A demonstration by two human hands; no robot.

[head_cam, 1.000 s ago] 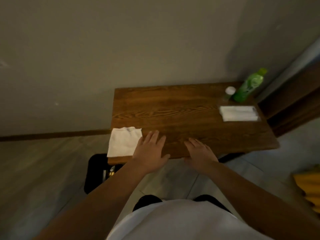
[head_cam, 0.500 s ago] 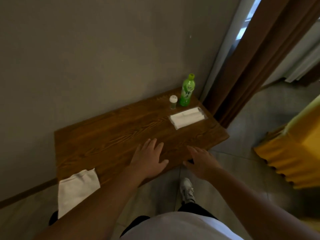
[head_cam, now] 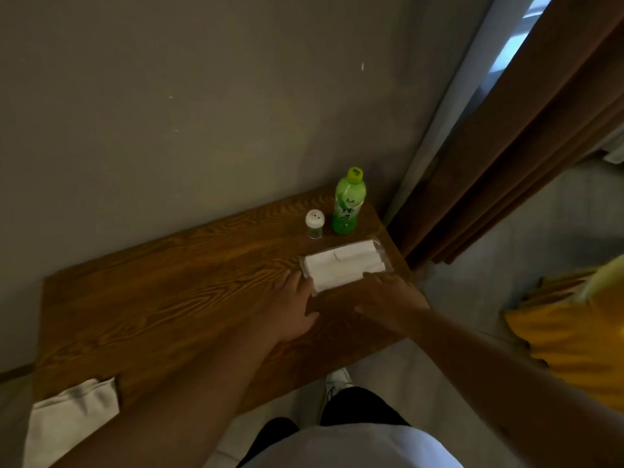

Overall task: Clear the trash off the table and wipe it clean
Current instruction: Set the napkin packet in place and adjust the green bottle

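Note:
A wooden table stands against the wall. A white pack of tissues in clear wrap lies near its right end. Behind the pack stand a green drink bottle and a small shaker with a white lid. A white cloth hangs over the table's near left corner. My left hand lies flat on the wood, its fingertips at the pack's left edge. My right hand is spread flat, fingertips touching the pack's near right edge. Neither hand holds anything.
A brown curtain hangs just right of the table beside a pale window frame. Something yellow sits on the floor at the right. My shoe shows on the light floor below the table's front edge.
Both hands have moved forward and to the right along the table, from the front edge up to the tissue pack. The view has swung right and closer.

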